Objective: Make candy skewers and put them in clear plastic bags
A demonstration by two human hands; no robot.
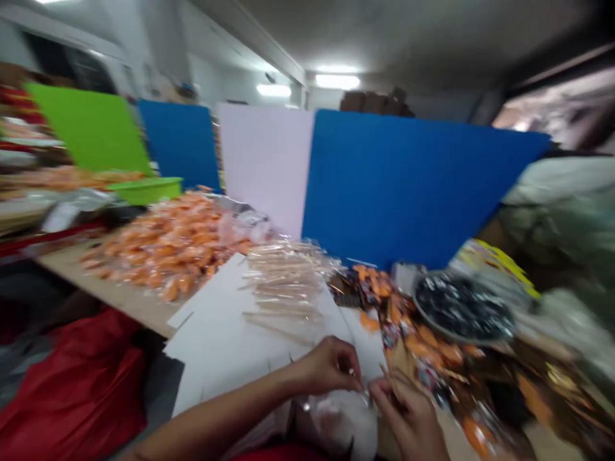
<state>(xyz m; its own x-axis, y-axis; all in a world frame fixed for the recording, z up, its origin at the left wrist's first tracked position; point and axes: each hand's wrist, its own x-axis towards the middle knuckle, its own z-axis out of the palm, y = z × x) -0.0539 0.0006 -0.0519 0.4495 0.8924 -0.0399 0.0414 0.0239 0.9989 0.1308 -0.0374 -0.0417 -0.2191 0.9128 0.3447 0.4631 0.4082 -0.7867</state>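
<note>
My left hand point(327, 366) and my right hand point(408, 416) meet low in the frame, both with fingers pinched on a clear plastic wrapper point(343, 416). A thin wooden stick point(391, 384) shows by my right fingers. The picture is smeared by motion. Just beyond my hands lie white paper sheets point(221, 339) and a heap of clear wrapped sticks point(286, 282). Orange and dark wrapped sweets point(413, 339) are scattered to the right of my hands.
A big pile of orange packets point(168, 250) lies at the left on the wooden table point(120, 298). A round bowl of dark pieces point(464, 310) stands right. Blue point(408, 186), white and green boards stand behind. Another person point(557, 211) is at the right. Red cloth point(72, 384) lies lower left.
</note>
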